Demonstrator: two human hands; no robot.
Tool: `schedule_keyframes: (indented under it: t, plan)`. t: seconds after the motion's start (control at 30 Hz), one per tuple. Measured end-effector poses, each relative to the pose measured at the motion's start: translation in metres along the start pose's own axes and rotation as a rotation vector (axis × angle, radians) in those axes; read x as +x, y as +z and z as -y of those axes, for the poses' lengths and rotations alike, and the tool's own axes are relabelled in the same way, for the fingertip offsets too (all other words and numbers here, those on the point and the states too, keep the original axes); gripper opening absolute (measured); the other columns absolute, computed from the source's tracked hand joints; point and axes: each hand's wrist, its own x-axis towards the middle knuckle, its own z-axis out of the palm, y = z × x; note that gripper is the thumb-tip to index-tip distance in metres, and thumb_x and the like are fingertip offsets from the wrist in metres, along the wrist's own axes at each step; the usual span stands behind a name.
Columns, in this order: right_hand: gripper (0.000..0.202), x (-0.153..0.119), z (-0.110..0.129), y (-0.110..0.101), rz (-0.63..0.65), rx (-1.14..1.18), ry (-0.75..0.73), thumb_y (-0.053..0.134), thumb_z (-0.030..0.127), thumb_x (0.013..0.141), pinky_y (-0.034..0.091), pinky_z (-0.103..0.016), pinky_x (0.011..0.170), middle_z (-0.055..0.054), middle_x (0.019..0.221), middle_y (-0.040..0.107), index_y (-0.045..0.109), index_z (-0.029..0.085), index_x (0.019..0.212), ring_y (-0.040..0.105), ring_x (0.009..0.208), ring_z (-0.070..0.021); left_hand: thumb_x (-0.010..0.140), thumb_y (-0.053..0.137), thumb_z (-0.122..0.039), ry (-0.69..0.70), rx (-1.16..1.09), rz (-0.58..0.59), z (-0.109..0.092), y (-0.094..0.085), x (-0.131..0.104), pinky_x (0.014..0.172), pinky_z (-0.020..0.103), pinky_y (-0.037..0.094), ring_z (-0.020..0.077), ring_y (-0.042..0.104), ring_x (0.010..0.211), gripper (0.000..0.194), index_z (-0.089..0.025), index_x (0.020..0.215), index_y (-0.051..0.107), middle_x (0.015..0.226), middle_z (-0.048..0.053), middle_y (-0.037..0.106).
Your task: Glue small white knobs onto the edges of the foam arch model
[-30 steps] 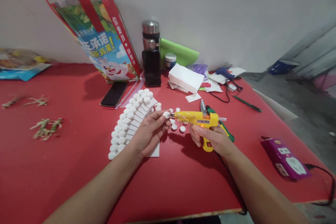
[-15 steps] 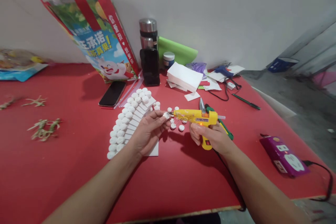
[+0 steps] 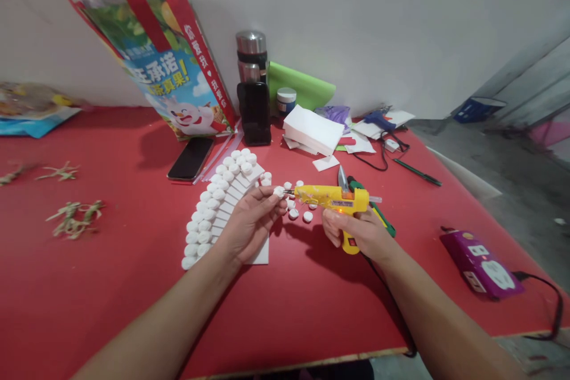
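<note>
The person's right hand (image 3: 356, 228) is wrapped around the grip of the yellow glue gun (image 3: 329, 197), which is held level above the red table (image 3: 285, 320) with its nozzle pointing left. An orange light glows on its body and a clear stick juts from its rear end. The left hand (image 3: 256, 214), left of the glue gun, pinches a small white disc (image 3: 279, 191) between thumb and fingers, right at the nozzle; whether metal and disc touch, one cannot tell.

Left of the glue gun and partly under the left arm lies a white panel (image 3: 231, 205) with strips fanned across it and discs rowed along its curved outer edge. Loose discs (image 3: 307, 217) lie on the table around and below the nozzle. A green-and-yellow tool (image 3: 389, 227) lies just beyond the glue gun, partly hidden by it and the right hand.

Farther behind the glue gun are a stack of white cards (image 3: 314, 129), a jar (image 3: 286, 102) and a bottle (image 3: 252, 43). The phone (image 3: 191, 159) lies to its far left, the pen (image 3: 418, 172) to its right, and the purple power block (image 3: 481, 267) well to its right and nearer the person.
</note>
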Motion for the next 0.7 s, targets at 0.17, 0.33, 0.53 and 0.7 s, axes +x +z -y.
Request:
schedule_keyframes:
  t: [0.17, 0.33, 0.53, 0.7]
  plan:
    - [0.058, -0.0014, -0.0027, -0.0004, 0.017, -0.001, 0.006, 0.072, 0.065, 0.094, 0.040, -0.032, 0.054, 0.001, 0.054, 0.054, 0.057, 0.021, 0.059, 0.051, 0.050, -0.0126, 0.075, 0.095, -0.013, -0.011, -0.007, -0.007, -0.0007, 0.0001, -0.0005, 0.074, 0.018, 0.062, 0.0115, 0.074, 0.076, 0.028, -0.011, 0.095, 0.075, 0.082, 0.005, 0.076]
    - [0.058, -0.0014, -0.0039, -0.0013, 0.012, -0.008, 0.025, 0.072, 0.065, 0.094, 0.038, -0.032, 0.053, 0.002, 0.054, 0.053, 0.057, 0.021, 0.060, 0.050, 0.049, -0.0123, 0.076, 0.095, -0.017, -0.036, 0.018, 0.018, -0.0020, 0.0023, -0.0021, 0.076, 0.019, 0.063, 0.0112, 0.073, 0.074, 0.028, -0.011, 0.095, 0.077, 0.082, 0.005, 0.077]
    - [0.057, -0.0016, -0.0034, -0.0010, 0.005, -0.005, 0.028, 0.072, 0.066, 0.094, 0.039, -0.031, 0.053, 0.002, 0.054, 0.054, 0.058, 0.021, 0.063, 0.051, 0.048, -0.0122, 0.071, 0.099, -0.020, -0.024, 0.036, 0.016, -0.0021, 0.0058, -0.0033, 0.075, 0.020, 0.063, 0.0113, 0.073, 0.074, 0.034, -0.010, 0.094, 0.077, 0.086, 0.006, 0.078]
    - [0.053, -0.0012, -0.0039, 0.0000, -0.014, 0.003, 0.017, 0.074, 0.064, 0.092, 0.037, -0.030, 0.050, 0.004, 0.053, 0.053, 0.058, 0.021, 0.067, 0.050, 0.046, -0.0122, 0.071, 0.099, -0.021, -0.014, 0.057, 0.019, -0.0019, 0.0064, -0.0039, 0.075, 0.020, 0.061, 0.0115, 0.072, 0.074, 0.033, -0.010, 0.093, 0.077, 0.084, 0.005, 0.077]
